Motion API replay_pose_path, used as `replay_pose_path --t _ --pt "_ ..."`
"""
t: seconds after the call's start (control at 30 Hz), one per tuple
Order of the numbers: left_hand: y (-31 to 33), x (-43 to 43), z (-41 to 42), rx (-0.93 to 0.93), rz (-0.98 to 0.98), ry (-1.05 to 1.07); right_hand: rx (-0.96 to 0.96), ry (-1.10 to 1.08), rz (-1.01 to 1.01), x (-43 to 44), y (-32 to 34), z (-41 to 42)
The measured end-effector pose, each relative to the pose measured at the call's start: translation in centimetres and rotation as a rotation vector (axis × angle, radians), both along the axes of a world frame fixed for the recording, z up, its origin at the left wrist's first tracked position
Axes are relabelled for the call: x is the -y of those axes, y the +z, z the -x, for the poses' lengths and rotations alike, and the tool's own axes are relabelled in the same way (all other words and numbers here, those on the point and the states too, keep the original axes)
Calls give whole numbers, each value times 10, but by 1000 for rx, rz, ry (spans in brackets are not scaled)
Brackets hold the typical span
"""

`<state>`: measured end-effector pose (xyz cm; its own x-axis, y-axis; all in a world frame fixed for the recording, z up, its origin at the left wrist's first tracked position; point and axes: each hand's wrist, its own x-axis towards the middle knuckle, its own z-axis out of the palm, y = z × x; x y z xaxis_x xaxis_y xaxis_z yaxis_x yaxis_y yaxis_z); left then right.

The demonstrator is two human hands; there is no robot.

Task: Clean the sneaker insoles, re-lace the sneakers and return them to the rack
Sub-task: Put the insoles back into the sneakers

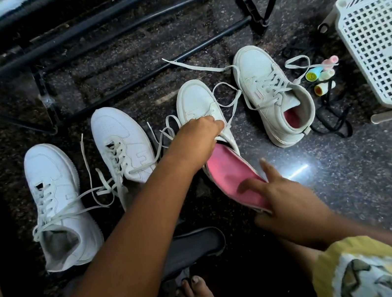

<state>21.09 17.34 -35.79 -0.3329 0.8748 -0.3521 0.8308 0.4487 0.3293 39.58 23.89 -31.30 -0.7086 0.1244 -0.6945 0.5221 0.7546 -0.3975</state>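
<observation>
At centre, your left hand (200, 132) grips the sneaker (194, 96) while your right hand (286, 200) pinches its pink insole (229, 168), partly out

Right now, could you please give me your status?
Left hand grips middle sneaker. Right hand holds pink insole, half out of it. Loose laces trail beside it.

Glossy speckled stone floor (326, 191), perforated plastic basket (379, 40), matt pink insole (233, 175).

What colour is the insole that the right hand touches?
The insole is pink; the head view shows it.
</observation>
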Motion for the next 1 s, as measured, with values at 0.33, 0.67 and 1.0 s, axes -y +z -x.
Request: replay_pose_path --t 0.33,0.67,1.0 --pt "3 -2 0 2 9 -6 -224 -230 310 7 -17 -10" --pt "3 -4 1 17 17 3 -335 -412 296 25 -22 2" --pt "4 -5 2 26 51 17 -264 -151 65 24 -38 35"
